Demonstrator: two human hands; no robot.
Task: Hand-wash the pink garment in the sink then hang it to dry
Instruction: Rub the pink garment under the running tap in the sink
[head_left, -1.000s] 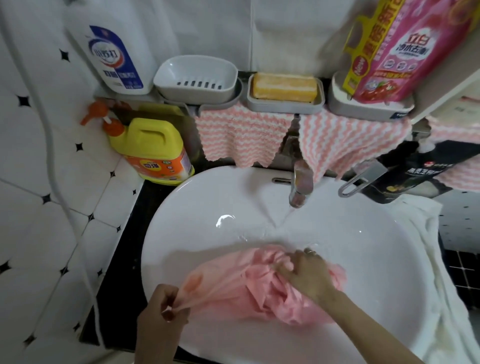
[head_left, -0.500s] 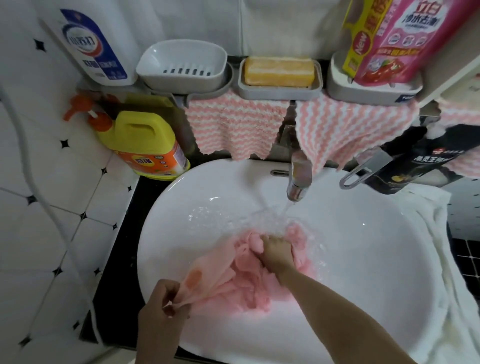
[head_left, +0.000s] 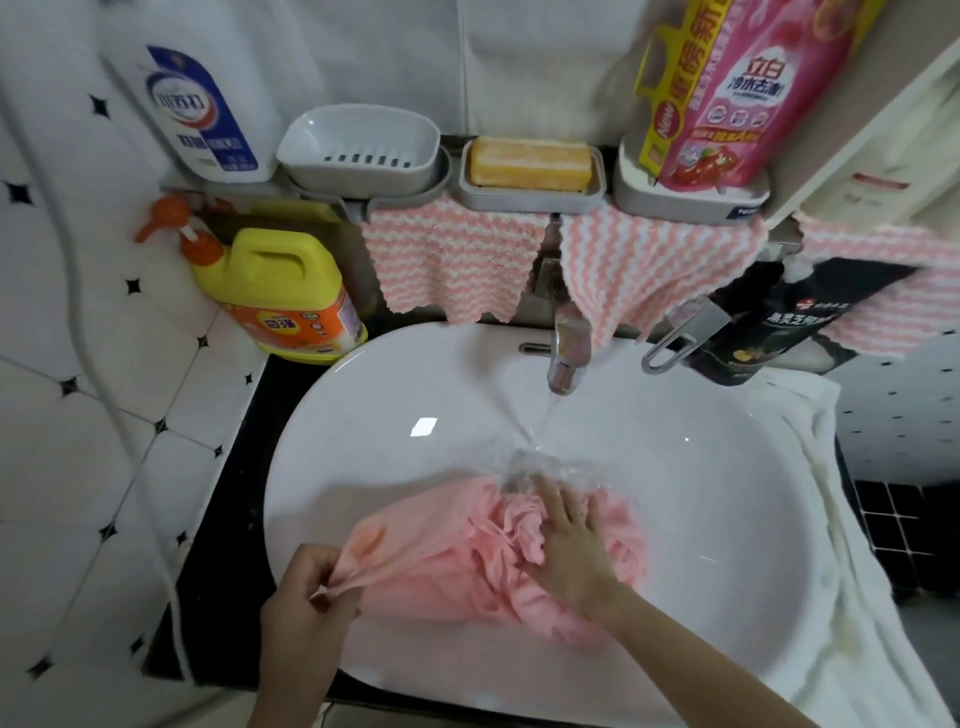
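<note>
Sink (head_left: 363, 415) amid white diamond-dotted tiles (head_left: 78, 441)

the right hand (head_left: 563, 545) has uncurled from a fist and now presses flat on the pink garment (head_left: 457, 561), which lies spread wider under the tap's stream (head_left: 540, 421).

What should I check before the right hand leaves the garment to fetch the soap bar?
1. Water from the tap: ok, running; the stream lands at the fingertips of the right hand.
2. Place of the pink garment: ok, bunched in the sink.
3. Grip of the left hand: ok, it pinches one edge of the garment.
4. Freedom of the right hand: ok, fingers straight, pressing flat on the cloth.
5. Access to the soap bar: ok, uncovered in its dish above the tap.
6. Garment wet through: cannot tell.
</note>
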